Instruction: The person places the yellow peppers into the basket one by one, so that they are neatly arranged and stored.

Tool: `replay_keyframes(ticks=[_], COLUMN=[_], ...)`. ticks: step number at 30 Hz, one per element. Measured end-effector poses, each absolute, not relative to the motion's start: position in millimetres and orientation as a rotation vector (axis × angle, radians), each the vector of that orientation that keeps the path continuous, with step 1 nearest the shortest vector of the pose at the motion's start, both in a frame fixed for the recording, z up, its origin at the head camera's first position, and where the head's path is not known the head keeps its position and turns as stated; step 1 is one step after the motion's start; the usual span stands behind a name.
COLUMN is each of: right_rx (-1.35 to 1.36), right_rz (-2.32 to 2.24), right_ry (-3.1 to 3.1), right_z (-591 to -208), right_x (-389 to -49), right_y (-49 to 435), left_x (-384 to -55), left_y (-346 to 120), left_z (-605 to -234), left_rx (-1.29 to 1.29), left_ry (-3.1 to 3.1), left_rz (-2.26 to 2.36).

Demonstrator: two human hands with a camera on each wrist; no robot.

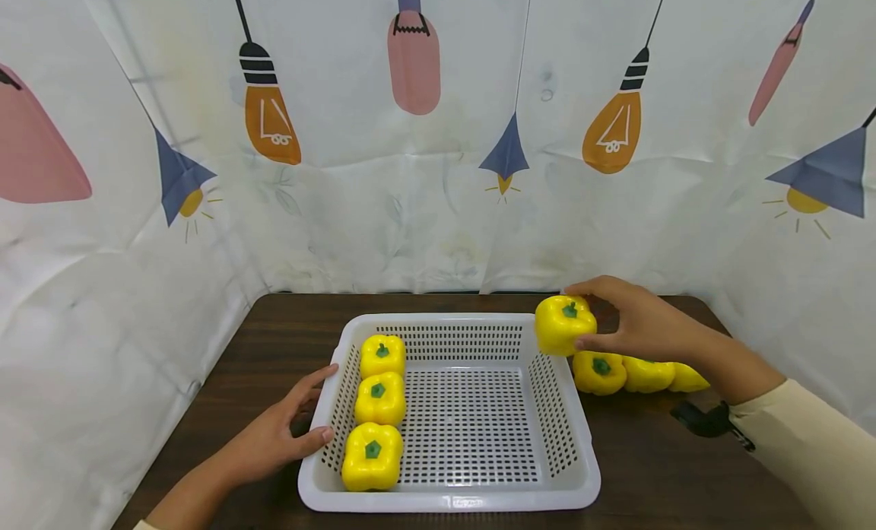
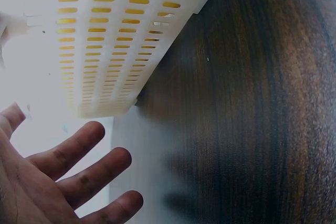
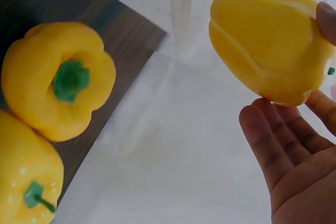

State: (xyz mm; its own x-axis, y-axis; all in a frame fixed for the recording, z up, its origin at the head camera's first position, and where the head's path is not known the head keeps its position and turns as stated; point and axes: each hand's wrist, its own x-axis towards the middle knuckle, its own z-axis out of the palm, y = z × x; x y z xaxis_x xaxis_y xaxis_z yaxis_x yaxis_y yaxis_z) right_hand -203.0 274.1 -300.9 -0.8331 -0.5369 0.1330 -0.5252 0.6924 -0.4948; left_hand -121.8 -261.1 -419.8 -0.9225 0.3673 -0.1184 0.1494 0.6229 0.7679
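Note:
A white perforated basket (image 1: 561, 408) stands mid-table with three yellow bell peppers (image 1: 380, 399) in a column along its left wall. My right hand (image 1: 582, 317) grips a fourth yellow pepper (image 1: 556, 334), stem up, over the basket's far right corner. In the right wrist view that pepper (image 3: 268, 40) sits between thumb and fingers (image 3: 273, 140). My left hand (image 1: 318, 404) rests with straight fingers against the outside of the basket's left wall. In the left wrist view its spread fingers (image 2: 79, 174) lie below the slotted wall (image 2: 110, 51).
Three more yellow peppers (image 1: 599, 372) lie in a row on the dark wooden table (image 1: 650, 469) just right of the basket; two of them (image 3: 58, 80) show in the right wrist view. A lamp-patterned white curtain (image 1: 438, 172) closes in the back and both sides.

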Motion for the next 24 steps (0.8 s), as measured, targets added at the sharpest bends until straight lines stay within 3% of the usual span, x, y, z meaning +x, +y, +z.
replay_keyframes(ticks=[24], right_rx=[-0.917], right_rz=[-0.800], right_ry=[2.793], right_z=[-304], right_x=[-222], right_y=[219], left_x=[-124], left_y=[-262], left_z=[-423], left_rx=[0.432], left_ry=[2.596], left_rz=[1.185])
